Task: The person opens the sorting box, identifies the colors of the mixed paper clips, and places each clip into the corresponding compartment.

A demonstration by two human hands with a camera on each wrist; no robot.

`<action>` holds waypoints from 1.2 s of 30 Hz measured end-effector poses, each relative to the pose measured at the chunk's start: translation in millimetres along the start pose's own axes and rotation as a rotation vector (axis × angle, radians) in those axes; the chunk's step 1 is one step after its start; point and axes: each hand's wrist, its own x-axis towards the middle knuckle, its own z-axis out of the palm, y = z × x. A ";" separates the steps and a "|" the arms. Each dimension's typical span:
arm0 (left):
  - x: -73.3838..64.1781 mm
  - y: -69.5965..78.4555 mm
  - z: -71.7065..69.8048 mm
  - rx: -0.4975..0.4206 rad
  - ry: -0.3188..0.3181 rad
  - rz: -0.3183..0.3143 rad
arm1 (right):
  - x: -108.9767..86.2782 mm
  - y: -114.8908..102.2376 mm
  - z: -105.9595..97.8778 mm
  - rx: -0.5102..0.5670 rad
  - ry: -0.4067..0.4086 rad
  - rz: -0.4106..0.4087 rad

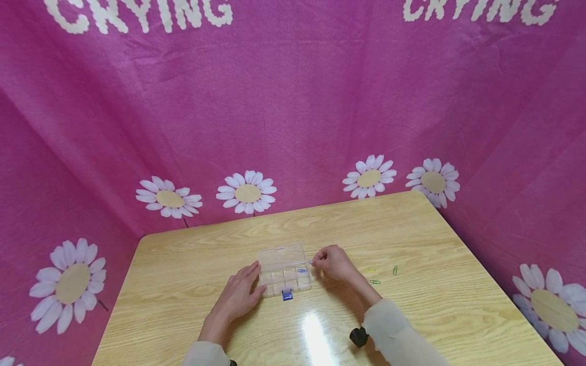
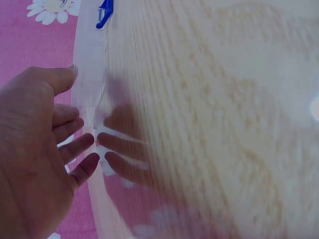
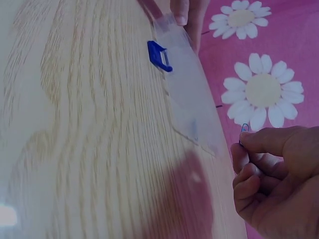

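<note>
A clear plastic compartment box lies on the table with its lid lifted back and a blue latch at the front. One blue paper clip is inside, in a compartment toward the right. My left hand rests against the box's left side, fingers loosely extended. At the other side, my right hand pinches another blue paper clip between thumb and index finger, just beyond the box's right edge. The remaining right fingers are curled inward.
Right of the right hand, green paper clips and yellow paper clips lie scattered on the wooden table. A pink cloth with daisies hangs behind and along both sides. A black device sits at the right sleeve.
</note>
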 end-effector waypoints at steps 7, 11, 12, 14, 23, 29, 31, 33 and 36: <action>-0.9 1.0 -1.0 -0.007 -0.008 -0.007 | 5.0 -4.7 11.7 -0.019 -0.012 0.018; -1.0 1.2 -0.6 -0.002 -0.004 -0.009 | 6.3 -7.8 15.9 -0.031 -0.007 0.043; -0.9 1.2 -0.4 0.001 -0.002 -0.009 | 6.6 -7.9 16.8 -0.032 -0.007 0.047; -0.8 1.3 -0.2 0.003 0.001 -0.008 | 6.9 -8.2 18.5 -0.031 -0.006 0.052; -2.0 1.8 0.1 -0.008 0.006 -0.001 | 7.0 -5.5 23.2 -0.069 0.020 -0.020; -2.4 1.5 0.1 -0.012 0.009 0.005 | 7.6 -4.6 25.2 -0.044 0.017 0.010; -2.2 1.3 0.2 -0.013 0.009 0.006 | 7.6 -4.6 25.4 -0.032 0.012 0.023; -1.9 1.0 0.5 -0.013 0.008 0.007 | 7.5 -4.5 25.6 -0.027 0.011 0.031; -1.5 0.6 0.9 -0.009 0.009 0.009 | 7.2 -4.2 25.4 -0.027 0.015 0.038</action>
